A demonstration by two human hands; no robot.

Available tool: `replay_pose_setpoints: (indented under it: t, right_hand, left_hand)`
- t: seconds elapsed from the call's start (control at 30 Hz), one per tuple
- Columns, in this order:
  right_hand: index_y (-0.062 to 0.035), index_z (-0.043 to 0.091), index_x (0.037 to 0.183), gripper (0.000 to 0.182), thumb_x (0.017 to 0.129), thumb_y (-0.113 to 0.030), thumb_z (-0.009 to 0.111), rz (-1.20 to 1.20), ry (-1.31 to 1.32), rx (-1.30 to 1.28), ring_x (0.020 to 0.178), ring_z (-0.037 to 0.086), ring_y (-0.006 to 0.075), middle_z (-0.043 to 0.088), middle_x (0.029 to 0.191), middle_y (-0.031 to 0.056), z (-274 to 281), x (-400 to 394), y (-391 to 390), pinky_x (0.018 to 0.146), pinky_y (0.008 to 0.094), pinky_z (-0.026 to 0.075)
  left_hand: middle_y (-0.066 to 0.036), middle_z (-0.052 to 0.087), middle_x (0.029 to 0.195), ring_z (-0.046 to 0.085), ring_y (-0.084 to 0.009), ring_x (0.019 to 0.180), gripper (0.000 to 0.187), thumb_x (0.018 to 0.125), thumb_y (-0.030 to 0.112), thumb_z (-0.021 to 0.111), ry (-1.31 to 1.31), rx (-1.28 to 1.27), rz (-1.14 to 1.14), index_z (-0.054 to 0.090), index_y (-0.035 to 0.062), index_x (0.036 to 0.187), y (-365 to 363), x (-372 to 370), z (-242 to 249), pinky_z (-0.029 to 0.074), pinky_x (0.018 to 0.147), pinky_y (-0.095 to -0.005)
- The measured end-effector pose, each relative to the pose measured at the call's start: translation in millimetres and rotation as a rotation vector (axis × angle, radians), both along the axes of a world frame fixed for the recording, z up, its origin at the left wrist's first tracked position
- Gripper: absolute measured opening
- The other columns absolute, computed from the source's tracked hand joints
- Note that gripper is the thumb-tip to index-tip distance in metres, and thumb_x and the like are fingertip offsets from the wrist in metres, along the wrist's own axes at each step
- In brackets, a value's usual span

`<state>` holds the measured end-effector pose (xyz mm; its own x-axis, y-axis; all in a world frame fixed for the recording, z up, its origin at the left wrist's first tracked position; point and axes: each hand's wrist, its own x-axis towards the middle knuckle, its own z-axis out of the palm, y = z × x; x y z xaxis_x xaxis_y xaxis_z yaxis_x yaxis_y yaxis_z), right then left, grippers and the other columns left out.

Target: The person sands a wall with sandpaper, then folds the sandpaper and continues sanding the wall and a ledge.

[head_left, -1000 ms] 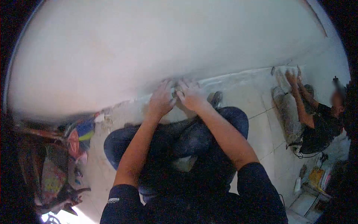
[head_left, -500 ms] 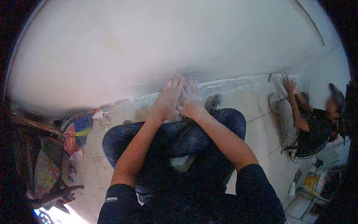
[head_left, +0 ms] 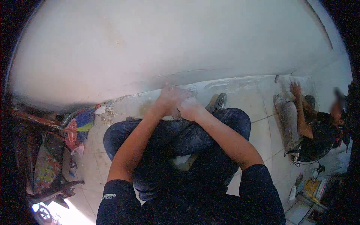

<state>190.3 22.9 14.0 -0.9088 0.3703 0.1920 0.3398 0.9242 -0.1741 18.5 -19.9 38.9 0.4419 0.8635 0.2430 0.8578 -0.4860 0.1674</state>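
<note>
My left hand [head_left: 167, 102] and my right hand [head_left: 191, 108] are together in front of my bent legs, overlapping each other. Whitish powder coats both, thickest on the back of the right. Motion smears the fingers, and I cannot tell how far they are curled. No tool shows between the palms. Just past the fingertips, the foot of the white wall [head_left: 180, 41] meets the tiled floor [head_left: 258, 131]. Below my wrists are my dark jeans [head_left: 125, 137], dusted with white.
At the right, another person [head_left: 318, 131] sits by the wall, hands near its foot. My dark shoe [head_left: 221, 101] is by my right knee. To the left are a red plastic item [head_left: 71, 131] and a patterned bag [head_left: 48, 168]. Assorted items, including a yellow one [head_left: 312, 186], lie lower right.
My hands were spread side by side with fingers stretched towards the wall; now they are folded over each other and blurred. The other person's hands have moved slightly.
</note>
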Motion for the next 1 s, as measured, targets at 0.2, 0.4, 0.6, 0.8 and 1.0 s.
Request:
replay_pose_setpoints:
  t: [0.2, 0.4, 0.6, 0.8, 1.0]
  right_hand:
    - [-0.0004, 0.064, 0.119, 0.032, 0.091, -0.015, 0.056, 0.025, -0.202, -0.193, 0.115, 0.061, 0.0415, 0.065, 0.123, 0.0226, 47.0, -7.2, -7.6, 0.101, 0.0511, 0.048]
    - [-0.0024, 0.062, 0.125, 0.042, 0.083, -0.011, 0.065, 0.114, 0.304, -0.074, 0.115, 0.062, 0.0422, 0.064, 0.127, 0.0221, 21.2, -13.0, 12.9, 0.099, 0.0521, 0.05]
    - [-0.0078, 0.064, 0.126, 0.046, 0.08, -0.009, 0.065, 0.062, 0.601, -0.189, 0.12, 0.06, 0.0384, 0.066, 0.126, 0.0174, 96.7, -18.5, 6.4, 0.106, 0.0504, 0.045]
    - [-0.0139, 0.077, 0.104, 0.026, 0.091, -0.031, 0.062, 0.101, 0.363, -0.361, 0.099, 0.067, 0.0363, 0.074, 0.101, 0.0145, 82.9, -24.5, 2.8, 0.089, 0.048, 0.051]
    - [-0.0022, 0.073, 0.082, 0.044, 0.097, -0.041, 0.06, -0.132, 0.396, -0.525, 0.068, 0.064, 0.043, 0.064, 0.068, 0.0217, 92.9, -32.6, 6.7, 0.066, 0.0468, 0.049]
  left_hand:
    - [-0.011, 0.068, 0.125, 0.06, -0.0331, 0.121, 0.064, 0.066, 0.032, 0.083, -0.197, -0.146, -0.05, 0.065, 0.0143, 0.125, 0.2, -5.5, 4.7, 0.049, 0.099, -0.0498]
    - [-0.018, 0.07, 0.113, 0.065, -0.0396, 0.108, 0.045, 0.079, 0.036, 0.072, -0.322, -0.141, 0.225, 0.066, 0.0084, 0.114, 14.5, -17.0, 15.0, 0.052, 0.091, -0.0499]
    - [-0.018, 0.069, 0.117, 0.063, -0.041, 0.112, 0.039, 0.088, 0.034, 0.063, -0.429, -0.413, 0.373, 0.066, 0.0075, 0.117, 9.7, -28.9, -7.6, 0.051, 0.095, -0.0489]
    - [-0.017, 0.063, 0.131, 0.057, -0.0391, 0.122, 0.044, 0.085, 0.023, 0.069, -0.363, -0.045, 0.062, 0.065, 0.0062, 0.126, -20.3, -3.7, -11.7, 0.046, 0.105, -0.0469]
    - [-0.021, 0.062, 0.133, 0.057, -0.0402, 0.124, 0.048, 0.081, 0.012, 0.072, -0.269, -0.594, 0.245, 0.064, 0.0044, 0.127, -33.6, 8.2, 94.8, 0.045, 0.107, -0.0474]
